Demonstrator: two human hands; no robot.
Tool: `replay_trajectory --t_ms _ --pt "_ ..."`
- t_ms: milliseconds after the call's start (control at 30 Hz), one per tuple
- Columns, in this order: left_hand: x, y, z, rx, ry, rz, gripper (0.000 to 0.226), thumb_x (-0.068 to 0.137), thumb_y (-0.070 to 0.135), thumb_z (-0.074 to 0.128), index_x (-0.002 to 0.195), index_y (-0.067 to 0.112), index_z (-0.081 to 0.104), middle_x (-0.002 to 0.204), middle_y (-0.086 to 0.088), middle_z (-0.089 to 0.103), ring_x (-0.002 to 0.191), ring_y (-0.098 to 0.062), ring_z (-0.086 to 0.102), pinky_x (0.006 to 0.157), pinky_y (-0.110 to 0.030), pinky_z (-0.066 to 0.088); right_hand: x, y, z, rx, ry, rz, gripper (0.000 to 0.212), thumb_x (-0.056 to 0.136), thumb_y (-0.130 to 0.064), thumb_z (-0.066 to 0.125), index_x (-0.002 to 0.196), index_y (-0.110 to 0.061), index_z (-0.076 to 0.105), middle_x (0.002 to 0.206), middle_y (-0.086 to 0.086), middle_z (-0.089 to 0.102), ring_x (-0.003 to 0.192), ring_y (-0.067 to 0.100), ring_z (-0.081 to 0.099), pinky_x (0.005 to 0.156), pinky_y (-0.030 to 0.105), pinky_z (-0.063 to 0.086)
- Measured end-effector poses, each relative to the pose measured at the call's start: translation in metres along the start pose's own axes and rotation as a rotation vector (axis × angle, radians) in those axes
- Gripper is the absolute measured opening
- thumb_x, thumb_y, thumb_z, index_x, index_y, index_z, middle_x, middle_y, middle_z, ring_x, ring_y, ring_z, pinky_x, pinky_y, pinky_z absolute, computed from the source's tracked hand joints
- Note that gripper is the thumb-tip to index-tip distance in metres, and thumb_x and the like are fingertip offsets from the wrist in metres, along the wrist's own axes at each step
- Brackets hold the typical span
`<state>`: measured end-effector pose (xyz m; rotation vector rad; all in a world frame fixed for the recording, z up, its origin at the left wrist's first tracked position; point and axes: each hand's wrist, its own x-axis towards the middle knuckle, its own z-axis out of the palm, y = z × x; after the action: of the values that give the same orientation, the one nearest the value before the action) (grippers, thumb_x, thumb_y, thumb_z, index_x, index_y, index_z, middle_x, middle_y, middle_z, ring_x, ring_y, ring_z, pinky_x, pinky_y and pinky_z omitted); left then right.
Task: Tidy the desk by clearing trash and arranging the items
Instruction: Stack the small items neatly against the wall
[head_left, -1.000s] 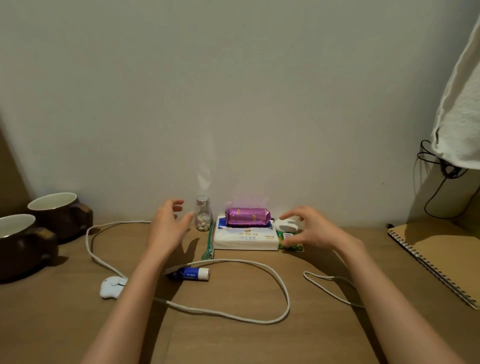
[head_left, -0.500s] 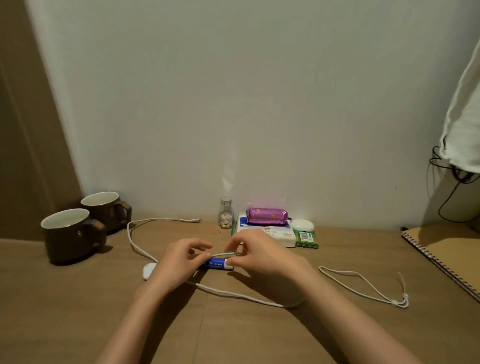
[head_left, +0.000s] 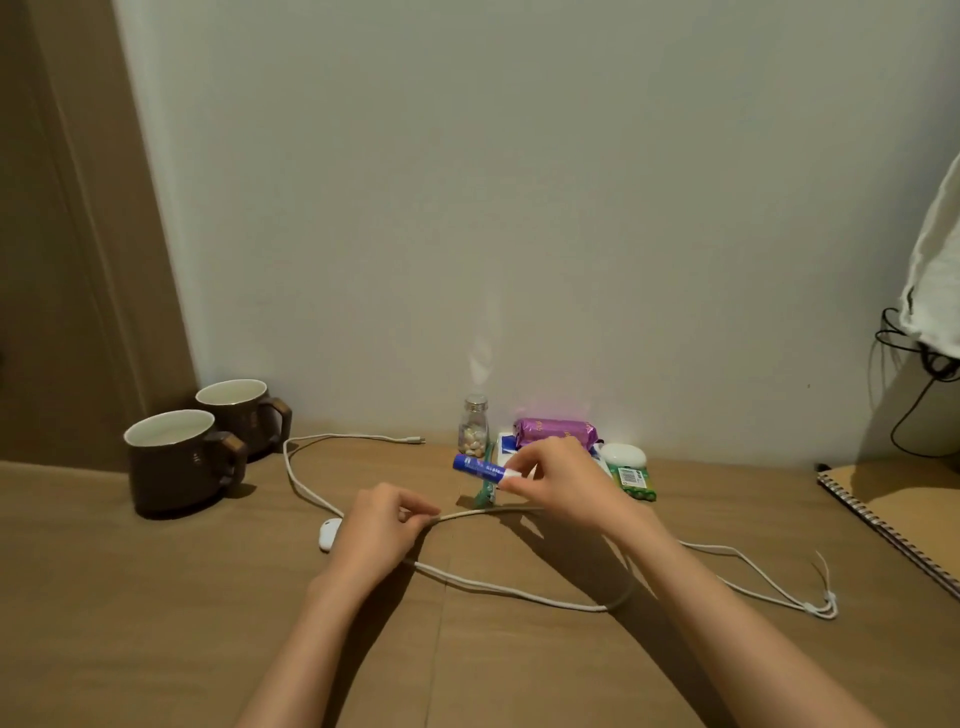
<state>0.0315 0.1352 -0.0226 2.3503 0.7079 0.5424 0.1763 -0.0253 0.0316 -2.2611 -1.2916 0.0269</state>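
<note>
The person's right hand (head_left: 566, 486) holds a short blue tube with a white end (head_left: 477, 466) up off the brown tabletop (head_left: 156, 623), just in front of the little pile of things by the wall. Its fingers (head_left: 519, 467) are pinching the white end, so most of the tube sticks out sideways with nothing under it. The left hand (head_left: 376, 527) is low, and its thumb and first finger are pressed together on a long white cord (head_left: 519, 592) that loops across the tabletop. I think the tube is going to join the other small things while the cord gets gathered up. Here is what could go wrong. The tube is held only by its tip, so it could slip out and roll away. If that white end is a cap, it could pop off. The cord runs under the right wrist, so a pull from the left hand could catch on that arm. The cord also passes a small white lump (head_left: 328, 532) and lies near two dark brown mugs (head_left: 176, 462). A hard tug could drag the lump or bump a mug. The little glass bottle with a silver lid (head_left: 474, 428) stands close to the tube and could get knocked over.
</note>
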Motion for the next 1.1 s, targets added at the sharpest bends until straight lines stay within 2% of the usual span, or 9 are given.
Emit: replay_trajectory --t_ms 67,200,300,400,533,700,833,967,1100 --pt "0.001 -0.001 0.002 0.023 -0.026 -0.005 0.017 0.088 0.025 0.063 0.1 0.03 0.073 0.105 0.007 0.071 0.096 -0.007 0.061 0.081 -0.021 0.048 0.01 -0.005 0.007 -0.031 0.086 0.049 0.023 0.088 -0.029 0.064 0.102 -0.014 0.074 0.09 0.002 0.071 0.072 0.014 0.062 0.059 0.029 0.049" --pt "0.003 -0.001 0.006 0.026 0.04 -0.024 0.019 0.089 0.029 0.06 0.104 0.029 0.072 0.104 0.008 0.069 0.095 -0.008 0.06 0.083 -0.028 0.052 0.029 -0.017 0.036 -0.103 0.178 0.085 0.022 0.085 -0.025 0.065 0.1 -0.013 0.076 0.08 0.002 0.071 0.066 0.012 0.059 0.053 0.021 0.04" --pt "0.004 -0.002 0.012 -0.032 0.138 0.0 0.027 0.091 0.026 0.056 0.116 0.025 0.066 0.115 0.005 0.066 0.106 -0.011 0.059 0.09 -0.033 0.051 0.038 -0.023 0.055 -0.102 0.241 0.113 0.021 0.083 -0.024 0.067 0.099 -0.013 0.075 0.082 0.003 0.07 0.07 0.013 0.061 0.057 0.022 0.043" --pt "0.007 0.001 0.02 -0.088 0.13 0.019 0.037 0.095 0.02 0.048 0.131 0.02 0.054 0.129 0.0 0.06 0.119 -0.015 0.054 0.099 -0.033 0.045 0.045 -0.024 0.07 -0.151 0.282 0.134 0.022 0.081 -0.028 0.067 0.097 -0.015 0.074 0.091 0.006 0.069 0.084 0.016 0.058 0.066 0.027 0.05" --pt "0.013 0.004 0.03 -0.075 0.082 0.027 0.044 0.098 0.013 0.041 0.142 0.018 0.039 0.135 -0.002 0.054 0.123 -0.015 0.05 0.098 -0.026 0.04 0.047 -0.022 0.077 -0.201 0.284 0.131 0.02 0.084 -0.027 0.064 0.096 -0.014 0.073 0.091 0.007 0.066 0.098 0.022 0.049 0.078 0.035 0.048" --pt "0.024 0.004 0.037 -0.024 0.08 0.005 0.042 0.097 0.008 0.037 0.138 0.015 0.043 0.123 -0.006 0.059 0.111 -0.018 0.054 0.085 -0.024 0.04 0.047 -0.019 0.08 -0.278 0.242 0.103 0.02 0.085 -0.03 0.061 0.093 -0.016 0.072 0.091 0.002 0.065 0.1 0.022 0.046 0.084 0.038 0.044" --pt "0.029 0.002 0.04 -0.017 0.053 -0.008 0.044 0.097 0.008 0.038 0.141 0.015 0.04 0.129 -0.006 0.055 0.118 -0.019 0.051 0.096 -0.029 0.042 0.045 -0.015 0.079 -0.261 0.213 0.072 0.026 0.085 -0.037 0.063 0.101 -0.019 0.073 0.098 0.0 0.062 0.102 0.02 0.043 0.086 0.036 0.044" --pt "0.032 0.0 0.042 -0.054 0.042 -0.017 0.044 0.099 0.021 0.042 0.142 0.014 0.038 0.138 -0.007 0.05 0.126 -0.02 0.046 0.102 -0.033 0.039 0.037 -0.009 0.063 -0.177 0.176 0.047 0.036 0.089 -0.042 0.059 0.116 -0.021 0.069 0.116 -0.003 0.059 0.11 0.018 0.039 0.091 0.034 0.04" --pt "0.039 0.003 0.045 -0.037 0.044 -0.015 0.049 0.095 0.034 0.049 0.141 0.017 0.041 0.14 -0.005 0.049 0.13 -0.021 0.043 0.104 -0.034 0.036 0.023 0.007 0.051 -0.262 0.155 -0.003 0.035 0.095 -0.038 0.05 0.127 -0.025 0.061 0.13 -0.006 0.055 0.116 0.019 0.035 0.094 0.036 0.033"
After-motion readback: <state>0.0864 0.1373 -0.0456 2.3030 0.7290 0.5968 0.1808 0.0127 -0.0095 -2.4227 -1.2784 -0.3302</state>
